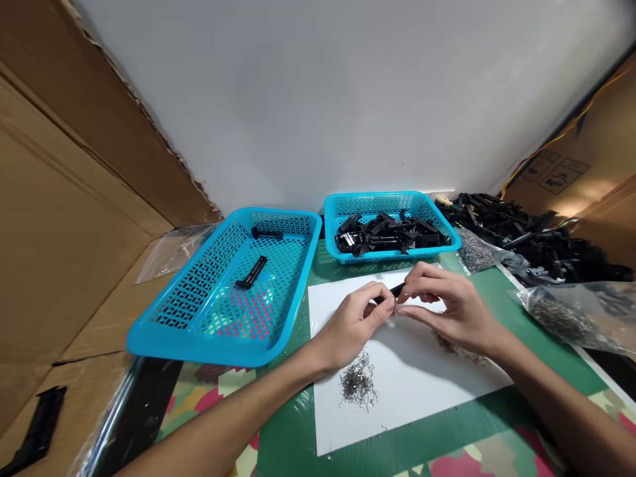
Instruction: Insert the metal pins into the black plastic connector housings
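Over a white sheet (397, 371), my left hand (360, 318) and my right hand (444, 301) meet fingertip to fingertip. Between them is a small black plastic part (396, 290), mostly covered by fingers. My left hand is closed on it, thumb and forefinger pinched at its near end. The fingers of my right hand are closed at the part's other side; anything smaller in that pinch is too small to make out. A pile of small bent wire pieces (358, 383) lies below my left hand. More wire pieces (454, 348) lie under my right wrist.
A blue basket (193, 354) at left holds two black parts (255, 271). Another blue basket (392, 257) behind the sheet holds many black parts (382, 235). At right are a heap of black parts (536, 232) and clear bags of metal pieces (561, 315). Cardboard (64, 165) stands at left.
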A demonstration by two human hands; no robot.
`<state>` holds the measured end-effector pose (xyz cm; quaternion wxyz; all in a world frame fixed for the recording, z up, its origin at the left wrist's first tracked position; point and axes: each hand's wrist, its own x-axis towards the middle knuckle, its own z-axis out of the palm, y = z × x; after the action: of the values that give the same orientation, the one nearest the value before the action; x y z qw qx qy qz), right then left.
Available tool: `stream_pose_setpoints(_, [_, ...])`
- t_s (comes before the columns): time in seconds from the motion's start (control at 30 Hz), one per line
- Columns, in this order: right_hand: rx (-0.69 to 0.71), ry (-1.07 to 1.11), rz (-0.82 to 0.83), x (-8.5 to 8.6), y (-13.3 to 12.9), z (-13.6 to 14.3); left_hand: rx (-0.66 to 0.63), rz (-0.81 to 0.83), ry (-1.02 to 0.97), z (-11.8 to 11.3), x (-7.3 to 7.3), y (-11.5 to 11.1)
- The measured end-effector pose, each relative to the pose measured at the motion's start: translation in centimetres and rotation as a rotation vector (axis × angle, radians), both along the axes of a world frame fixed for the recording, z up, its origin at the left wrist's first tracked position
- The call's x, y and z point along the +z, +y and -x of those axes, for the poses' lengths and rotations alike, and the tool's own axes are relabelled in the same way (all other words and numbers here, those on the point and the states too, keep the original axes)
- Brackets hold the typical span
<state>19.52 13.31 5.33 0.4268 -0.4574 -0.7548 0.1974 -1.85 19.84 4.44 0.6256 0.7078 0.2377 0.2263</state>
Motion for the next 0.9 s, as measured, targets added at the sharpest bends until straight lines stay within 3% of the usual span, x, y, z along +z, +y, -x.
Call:
stream_pose_setpoints(0.27, [-0.125, 0.116, 0.170, -0.6, -0.7, 1.0, 0.099, -0.102, 0.039, -0.3, -0.5, 0.2])
stream_pose_setpoints(0.53, [-0.356, 0.177, 0.437, 0.1, -0.2, -2.2, -0.008, -0.347, 0.328, 0.1, 0.8, -0.3])
stream_pose_setpoints(0.7, [-0.337, 0.171, 0.610, -0.1, 0.0, -2.8, -0.007, -0.398, 0.418, -0.1, 0.1, -0.3])
stream_pose_setpoints(0.9, [-0.332, 0.070, 0.631, -0.7, 0.0, -1.8, -0.003, -0.383, 0.332, -0.4, -0.6, -0.2])
